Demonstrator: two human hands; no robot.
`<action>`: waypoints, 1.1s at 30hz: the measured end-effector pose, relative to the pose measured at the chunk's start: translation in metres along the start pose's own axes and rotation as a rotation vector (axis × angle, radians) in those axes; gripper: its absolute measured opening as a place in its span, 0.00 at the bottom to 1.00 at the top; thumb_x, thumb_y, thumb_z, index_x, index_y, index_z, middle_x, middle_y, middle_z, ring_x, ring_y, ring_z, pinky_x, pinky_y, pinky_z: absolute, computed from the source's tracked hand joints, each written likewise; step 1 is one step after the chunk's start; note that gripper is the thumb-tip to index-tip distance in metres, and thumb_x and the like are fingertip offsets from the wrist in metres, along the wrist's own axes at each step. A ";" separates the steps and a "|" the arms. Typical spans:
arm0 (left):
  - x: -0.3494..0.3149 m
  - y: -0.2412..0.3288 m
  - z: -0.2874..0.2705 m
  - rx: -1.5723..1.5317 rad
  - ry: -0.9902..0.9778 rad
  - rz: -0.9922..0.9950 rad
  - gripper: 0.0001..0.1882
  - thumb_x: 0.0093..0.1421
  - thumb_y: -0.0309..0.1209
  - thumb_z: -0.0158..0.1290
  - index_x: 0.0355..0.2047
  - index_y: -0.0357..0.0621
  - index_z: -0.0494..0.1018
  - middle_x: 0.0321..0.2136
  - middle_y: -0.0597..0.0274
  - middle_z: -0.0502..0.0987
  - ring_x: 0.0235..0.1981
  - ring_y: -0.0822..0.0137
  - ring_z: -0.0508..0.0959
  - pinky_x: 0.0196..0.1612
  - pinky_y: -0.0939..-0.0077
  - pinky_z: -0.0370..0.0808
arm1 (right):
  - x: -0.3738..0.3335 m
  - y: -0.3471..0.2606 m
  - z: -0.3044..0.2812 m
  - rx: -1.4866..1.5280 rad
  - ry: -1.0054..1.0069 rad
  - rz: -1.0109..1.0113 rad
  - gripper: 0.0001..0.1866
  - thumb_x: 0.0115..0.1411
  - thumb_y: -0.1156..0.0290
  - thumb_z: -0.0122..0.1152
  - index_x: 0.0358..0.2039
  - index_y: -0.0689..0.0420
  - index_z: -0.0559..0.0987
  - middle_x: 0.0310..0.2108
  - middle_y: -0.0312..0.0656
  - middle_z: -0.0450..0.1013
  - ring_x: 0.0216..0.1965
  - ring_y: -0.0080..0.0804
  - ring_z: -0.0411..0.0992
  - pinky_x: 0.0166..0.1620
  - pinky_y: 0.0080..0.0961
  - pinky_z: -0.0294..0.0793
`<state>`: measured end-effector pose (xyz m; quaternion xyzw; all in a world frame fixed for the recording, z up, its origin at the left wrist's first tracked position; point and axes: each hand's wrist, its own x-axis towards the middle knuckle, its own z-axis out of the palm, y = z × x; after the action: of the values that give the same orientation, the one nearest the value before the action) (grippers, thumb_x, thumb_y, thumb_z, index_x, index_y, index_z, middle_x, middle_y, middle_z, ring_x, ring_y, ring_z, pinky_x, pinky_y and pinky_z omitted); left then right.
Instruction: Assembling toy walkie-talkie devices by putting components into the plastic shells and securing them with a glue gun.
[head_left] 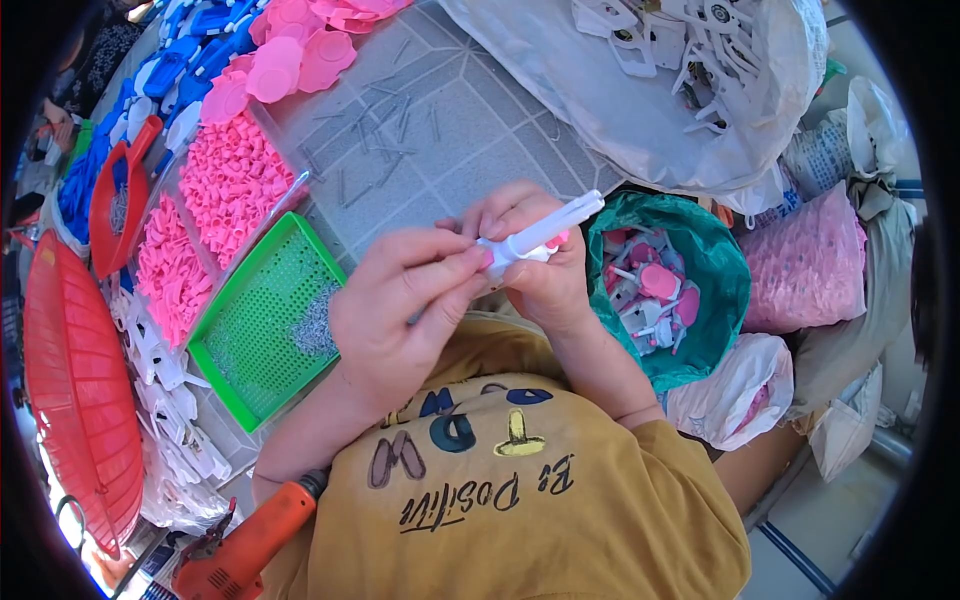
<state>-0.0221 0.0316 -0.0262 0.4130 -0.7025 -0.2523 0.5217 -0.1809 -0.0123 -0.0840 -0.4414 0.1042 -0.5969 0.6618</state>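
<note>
Both my hands meet in front of my chest around a white plastic part (560,222) with a long ribbed stem pointing up to the right. My right hand (548,275) is wrapped round its body, and a bit of pink plastic shows beside its fingers. My left hand (395,300) pinches at the part's near end, where something small and pink shows at the fingertips. Whether that pink bit is a separate piece I cannot tell. Left of my forearm, a green perforated tray (255,400) holds many tiny metal pieces (318,325).
Loose metal pins (385,150) lie on the grey tiled surface. Small pink parts (235,185) and pink discs (275,68) are at the left. A teal bag (725,275) of pink-and-white assemblies stands right. An orange power tool (245,545) lies by my lap; a white sack (580,90) holds white parts.
</note>
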 end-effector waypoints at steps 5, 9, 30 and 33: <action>-0.002 0.009 0.002 -0.733 0.039 -0.488 0.13 0.56 0.19 0.62 0.42 0.34 0.75 0.45 0.56 0.74 0.48 0.65 0.76 0.54 0.70 0.73 | 0.010 -0.007 -0.003 -0.193 -0.137 -0.138 0.14 0.51 0.72 0.72 0.37 0.58 0.79 0.41 0.43 0.69 0.47 0.37 0.71 0.58 0.43 0.71; 0.002 0.003 -0.004 -1.022 -0.100 -0.689 0.18 0.60 0.20 0.58 0.50 0.35 0.69 0.48 0.59 0.71 0.50 0.67 0.73 0.56 0.70 0.71 | 0.011 -0.008 -0.003 -0.181 -0.156 -0.124 0.15 0.48 0.69 0.75 0.35 0.57 0.80 0.42 0.43 0.67 0.49 0.38 0.69 0.59 0.45 0.69; -0.001 -0.002 -0.003 -0.990 -0.012 -0.697 0.14 0.58 0.22 0.58 0.45 0.36 0.74 0.44 0.61 0.73 0.46 0.70 0.74 0.51 0.74 0.71 | 0.004 0.003 0.004 -0.205 -0.104 -0.117 0.15 0.55 0.63 0.70 0.37 0.58 0.78 0.40 0.42 0.70 0.46 0.38 0.69 0.53 0.38 0.68; -0.001 -0.005 0.005 -0.717 0.134 -0.688 0.13 0.58 0.23 0.59 0.44 0.37 0.74 0.39 0.61 0.76 0.40 0.67 0.76 0.46 0.72 0.73 | -0.008 0.010 0.013 -0.084 0.138 0.020 0.18 0.65 0.57 0.58 0.44 0.59 0.75 0.42 0.42 0.71 0.47 0.35 0.70 0.53 0.36 0.69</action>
<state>-0.0248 0.0293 -0.0327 0.4307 -0.3596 -0.6082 0.5615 -0.1678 0.0001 -0.0864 -0.4255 0.1788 -0.6145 0.6399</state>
